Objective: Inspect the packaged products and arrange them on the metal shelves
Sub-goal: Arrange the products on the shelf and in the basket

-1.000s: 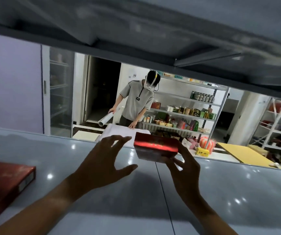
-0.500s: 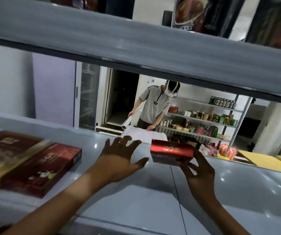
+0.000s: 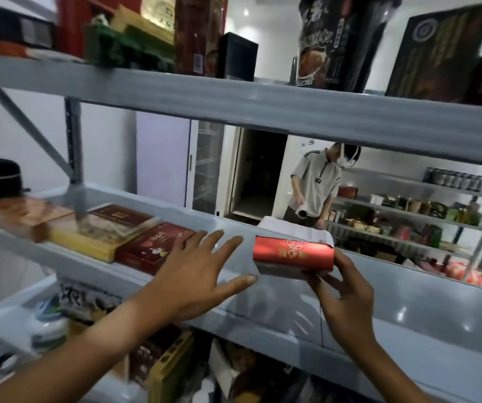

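Holding the red box in my right hand, I am pinching it from the right end and underside, fingers curled round its lower edge, just above the middle metal shelf. My left hand is hovering spread and empty beside it, thumb tip close to the box's left corner but, as far as I can tell, not touching.

I am judging the main risk to be the one-sided grip: the left end is hanging unsupported, so the box could tip or twist out of my fingers as I am lowering it, and slide on the glossy shelf surface. Pushing it too far could send it off the open back edge. Setting it too far left could knock it against the dark red box lying flat there.

The red box's long axis is running left to right, roughly along the shelf's front edge. Its printed gold face is pointing up and toward me.
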